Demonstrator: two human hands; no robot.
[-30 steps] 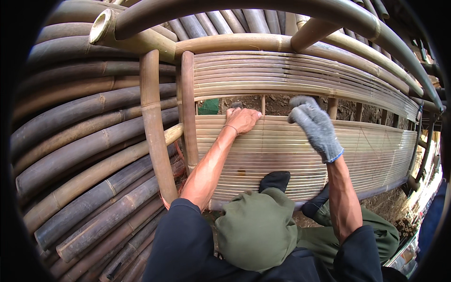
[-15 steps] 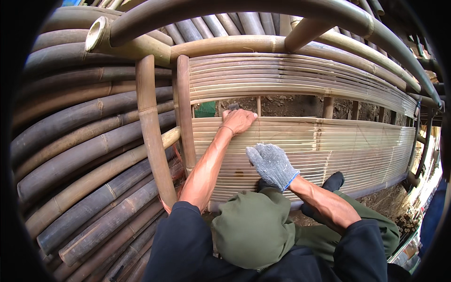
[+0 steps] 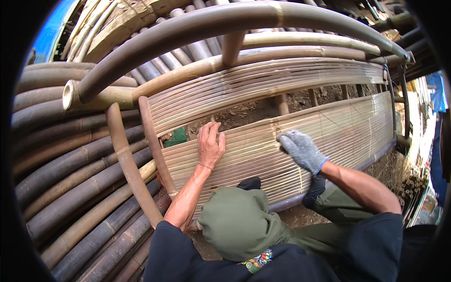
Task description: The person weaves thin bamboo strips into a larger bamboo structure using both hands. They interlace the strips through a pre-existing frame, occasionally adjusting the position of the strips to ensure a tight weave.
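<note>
Your left grip (image 3: 210, 146) was bare and loosely opened, thumb apart from the bent fingers, nothing visible in it, at the far edge of the slatted bamboo panel (image 3: 249, 162). Your right grip (image 3: 302, 149), gloved, was curled over the panel nearer its middle; whether it pinched anything could not be told. Beneath both, the panel's long axis ran left to right, slanting away from you, with your left grip nearer its left end. Beyond lay brown ground (image 3: 251, 113), then the upper slatted section (image 3: 263, 82).
</note>
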